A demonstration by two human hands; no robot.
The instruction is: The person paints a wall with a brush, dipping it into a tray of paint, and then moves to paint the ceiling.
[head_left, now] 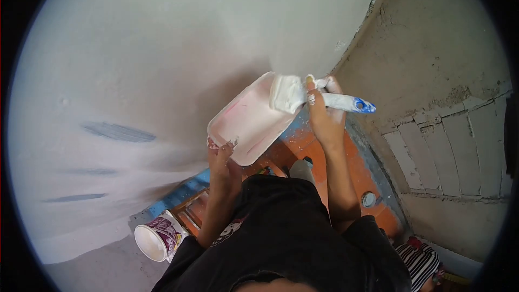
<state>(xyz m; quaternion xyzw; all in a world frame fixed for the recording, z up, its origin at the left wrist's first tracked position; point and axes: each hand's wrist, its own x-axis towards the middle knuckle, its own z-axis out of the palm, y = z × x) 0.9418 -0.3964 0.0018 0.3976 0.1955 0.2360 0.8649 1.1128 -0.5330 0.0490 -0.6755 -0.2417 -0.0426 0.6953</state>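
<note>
The tray in the left hand looks smooth plastic; right of the right hand, the wall is rough, matt.
</note>
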